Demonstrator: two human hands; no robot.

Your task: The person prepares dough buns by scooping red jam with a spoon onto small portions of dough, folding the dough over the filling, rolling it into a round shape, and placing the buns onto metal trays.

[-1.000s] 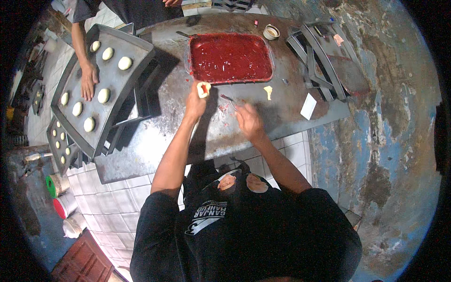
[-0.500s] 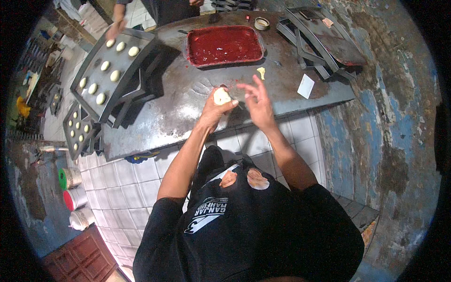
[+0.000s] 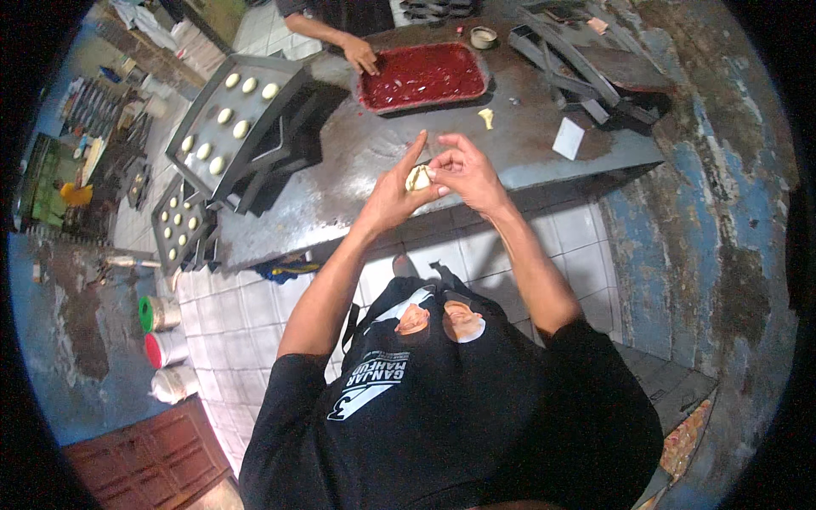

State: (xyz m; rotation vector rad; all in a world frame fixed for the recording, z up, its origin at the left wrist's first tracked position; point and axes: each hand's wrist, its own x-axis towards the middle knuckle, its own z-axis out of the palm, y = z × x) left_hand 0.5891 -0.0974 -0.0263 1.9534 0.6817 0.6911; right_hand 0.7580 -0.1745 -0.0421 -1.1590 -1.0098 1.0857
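Observation:
A small pale piece of dough (image 3: 418, 178) lies in my left hand (image 3: 389, 202), cupped between thumb and fingers above the table's near edge. A darker line shows across its top. Fingers of my right hand (image 3: 474, 180) pinch at the dough's right side. Beyond my hands, a shallow tray (image 3: 429, 107) holds a glossy dark red filling (image 3: 429, 76). A co-worker's hand (image 3: 360, 56) reaches to the tray's left end. Between the tray and my right hand lies a pale yellow scrap (image 3: 486, 117).
On the left, a metal baking tray (image 3: 200, 127) carries several round dough balls; another tray (image 3: 167, 228) with more sits lower. At right are a white card (image 3: 568, 138) and stacked dark trays (image 3: 578, 72). A small round dish (image 3: 483, 37) stands behind the red filling.
My right hand has come in from the side and now pinches the dough. The co-worker's hand has moved from the baking tray to the red filling. My view has shifted slightly.

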